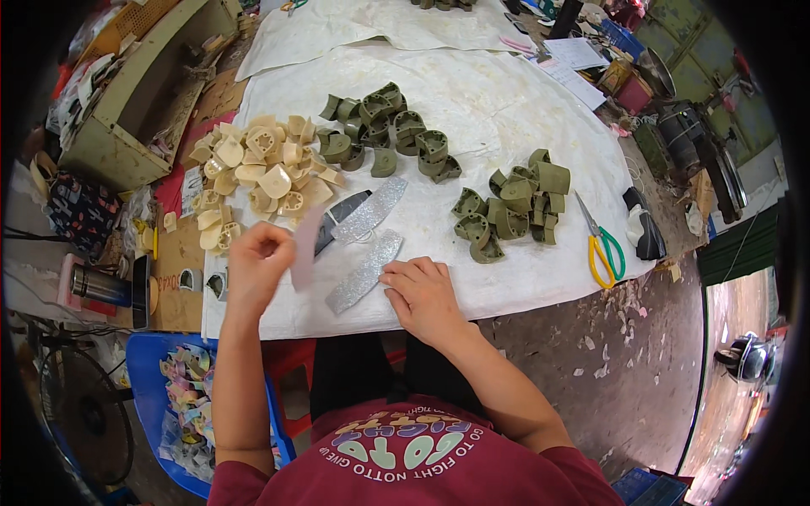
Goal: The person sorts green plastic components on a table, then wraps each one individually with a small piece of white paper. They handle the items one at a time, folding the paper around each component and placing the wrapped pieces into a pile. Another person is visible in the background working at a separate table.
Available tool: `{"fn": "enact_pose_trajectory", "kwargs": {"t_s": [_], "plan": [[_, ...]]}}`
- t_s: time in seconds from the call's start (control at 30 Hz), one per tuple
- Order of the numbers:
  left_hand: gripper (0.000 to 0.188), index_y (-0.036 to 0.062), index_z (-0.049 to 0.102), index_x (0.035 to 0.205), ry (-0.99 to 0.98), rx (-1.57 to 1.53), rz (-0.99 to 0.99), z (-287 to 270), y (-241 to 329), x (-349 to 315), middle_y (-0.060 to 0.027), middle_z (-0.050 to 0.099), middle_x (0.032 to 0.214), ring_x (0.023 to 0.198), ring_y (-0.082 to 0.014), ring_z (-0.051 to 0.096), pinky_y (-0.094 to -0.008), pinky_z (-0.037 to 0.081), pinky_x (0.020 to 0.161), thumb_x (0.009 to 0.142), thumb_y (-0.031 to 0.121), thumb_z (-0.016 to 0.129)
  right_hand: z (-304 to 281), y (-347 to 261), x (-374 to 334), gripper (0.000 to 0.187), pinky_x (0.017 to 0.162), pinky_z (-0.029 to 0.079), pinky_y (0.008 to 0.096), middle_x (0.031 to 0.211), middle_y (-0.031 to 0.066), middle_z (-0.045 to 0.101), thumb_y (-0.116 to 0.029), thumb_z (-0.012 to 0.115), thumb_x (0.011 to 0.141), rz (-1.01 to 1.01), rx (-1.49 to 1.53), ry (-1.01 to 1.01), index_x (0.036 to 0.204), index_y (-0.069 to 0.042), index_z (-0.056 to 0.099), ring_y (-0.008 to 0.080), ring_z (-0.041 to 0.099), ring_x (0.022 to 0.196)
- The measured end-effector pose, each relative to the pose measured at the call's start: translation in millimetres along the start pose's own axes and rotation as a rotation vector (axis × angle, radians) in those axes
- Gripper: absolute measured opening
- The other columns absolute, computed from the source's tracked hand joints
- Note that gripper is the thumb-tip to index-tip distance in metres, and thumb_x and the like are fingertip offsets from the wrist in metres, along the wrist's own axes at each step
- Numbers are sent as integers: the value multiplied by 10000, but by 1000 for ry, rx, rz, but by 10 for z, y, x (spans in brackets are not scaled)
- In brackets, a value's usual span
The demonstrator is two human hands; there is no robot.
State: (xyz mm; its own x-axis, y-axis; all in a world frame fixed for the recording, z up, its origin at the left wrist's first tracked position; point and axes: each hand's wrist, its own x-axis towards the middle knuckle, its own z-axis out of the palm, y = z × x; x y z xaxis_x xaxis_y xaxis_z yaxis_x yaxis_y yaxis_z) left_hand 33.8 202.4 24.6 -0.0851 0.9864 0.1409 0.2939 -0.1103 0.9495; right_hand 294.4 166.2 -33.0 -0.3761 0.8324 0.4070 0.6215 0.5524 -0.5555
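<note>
**Glitter strips at the near edge of the counter**

Left hand (257,257): raised a little above the counter (523,101), fingers pinched narrow on a thin pale strip (305,250) that hangs down from the grip. The strip looks blurred; its surface finish cannot be told.

Right hand (422,291): flat, palm down, fingers loosely spread, fingertips touching the near end of a silver glitter strip (364,274). It presses on the strip rather than gripping it.

That glitter strip lies slantwise on the white cloth, between the two hands, near the counter's front edge. A second silver glitter strip (371,211) lies just beyond it, same slant, the two nearly touching at their ends. A dark grey strip (342,218) sits partly under the second one, on its left.

Further back on the cloth:
- heap of cream plastic heel pieces (261,164), left, behind the left hand
- heap of olive-green heel pieces (384,126), centre
- smaller heap of olive-green pieces (510,207), right, well apart from the right hand
- scissors with yellow and green handles (603,249), just beside the smaller heap, near the counter's right edge

Below the counter, left: a blue plastic stool (164,379) carrying a stack of pastel cut pieces (190,384). A metal flask (101,287) lies at the far left.
</note>
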Motion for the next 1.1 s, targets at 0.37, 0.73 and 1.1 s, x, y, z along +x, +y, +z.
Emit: {"fn": "enact_pose_trajectory", "kwargs": {"t_s": [0.37,0.73,1.1], "plan": [[213,-41,681,1007,81,-335,-118,339,248,-225,-62,692,911,797,-93,618,-240,485,752,808,-23,607,-64,-149,148,177,756,406,378,936,73,621,-107,701,749,54,50,220,920,-82,665,247,563,882],[154,13,688,913,102,123,182,807,271,-312,-84,662,823,813,-199,614,-327,445,818,772,-1,627,-376,-197,121,81,577,444,267,761,23,641,-95,704,810,306,213,156,873,-44,704,125,563,601],[163,40,675,907,80,467,420,947,440,-422,-73,619,790,828,-251,589,-459,356,932,752,10,634,-340,-309,500,94,500,469,198,745,30,654,-75,653,839,610,854,29,846,19,658,59,592,621]]}}
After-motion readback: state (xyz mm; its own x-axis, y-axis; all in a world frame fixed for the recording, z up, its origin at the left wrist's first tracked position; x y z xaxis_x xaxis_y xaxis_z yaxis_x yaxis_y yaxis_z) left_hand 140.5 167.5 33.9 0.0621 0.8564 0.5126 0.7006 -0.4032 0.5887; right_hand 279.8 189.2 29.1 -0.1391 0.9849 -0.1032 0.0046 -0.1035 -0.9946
